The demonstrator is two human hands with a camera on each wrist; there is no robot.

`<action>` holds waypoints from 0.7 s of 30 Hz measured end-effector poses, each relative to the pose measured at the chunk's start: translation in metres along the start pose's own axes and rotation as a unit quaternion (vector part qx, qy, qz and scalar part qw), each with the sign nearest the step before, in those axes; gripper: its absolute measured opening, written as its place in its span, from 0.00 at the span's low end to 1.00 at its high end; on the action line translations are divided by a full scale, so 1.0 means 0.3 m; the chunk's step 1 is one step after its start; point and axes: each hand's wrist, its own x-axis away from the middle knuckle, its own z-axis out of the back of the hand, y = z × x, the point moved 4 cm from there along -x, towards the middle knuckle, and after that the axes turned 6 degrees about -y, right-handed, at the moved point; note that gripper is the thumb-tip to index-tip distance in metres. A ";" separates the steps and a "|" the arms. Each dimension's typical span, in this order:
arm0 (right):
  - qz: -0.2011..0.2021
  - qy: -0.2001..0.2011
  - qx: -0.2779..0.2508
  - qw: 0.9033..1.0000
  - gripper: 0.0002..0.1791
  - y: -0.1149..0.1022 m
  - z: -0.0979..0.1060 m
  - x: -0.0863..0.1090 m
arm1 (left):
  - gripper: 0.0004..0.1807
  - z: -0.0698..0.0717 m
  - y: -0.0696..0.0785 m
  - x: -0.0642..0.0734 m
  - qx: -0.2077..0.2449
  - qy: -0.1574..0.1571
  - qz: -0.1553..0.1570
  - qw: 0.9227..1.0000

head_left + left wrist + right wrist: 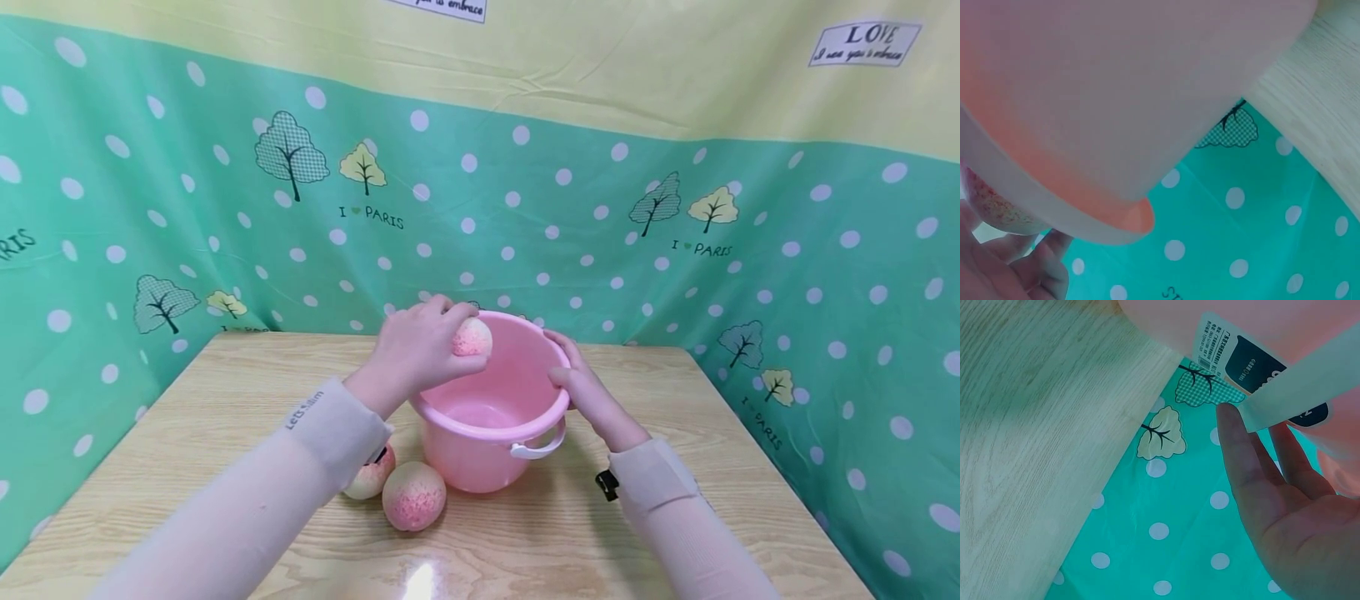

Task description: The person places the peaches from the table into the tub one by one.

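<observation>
My left hand (423, 346) grips a pale peach with a pink blush (472, 339), holding it over the left side of the mouth of a pink bucket (480, 454). In the left wrist view, the peach (1004, 209) shows between the fingers and the bucket's rim (1085, 225). My right hand (588, 392) holds the bucket's right rim, thumb on top and fingers round the outside. Its fingers (1241, 450) lie by the white handle (1304, 387) in the right wrist view. Two more peaches, a nearer one (414, 497) and one partly behind my left wrist (371, 477), rest left of the bucket.
The bucket stands on a wood-grain table (637, 533). A green and yellow cloth (525, 208) with dots and trees hangs behind the table and along both sides. A printed label (1254, 369) is on the bucket's outer wall.
</observation>
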 end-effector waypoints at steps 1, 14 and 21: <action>0.000 -0.001 0.000 1.000 0.43 0.000 0.000 0.000 | 0.37 -0.001 0.001 0.000 0.005 0.000 -0.002 1.000; -0.004 0.002 -0.002 1.000 0.43 0.004 -0.001 -0.001 | 0.36 -0.027 0.011 0.001 0.050 0.002 -0.021 0.999; -0.003 0.003 -0.001 1.000 0.42 0.007 0.001 -0.003 | 0.34 -0.039 0.025 0.003 0.081 0.001 -0.033 0.996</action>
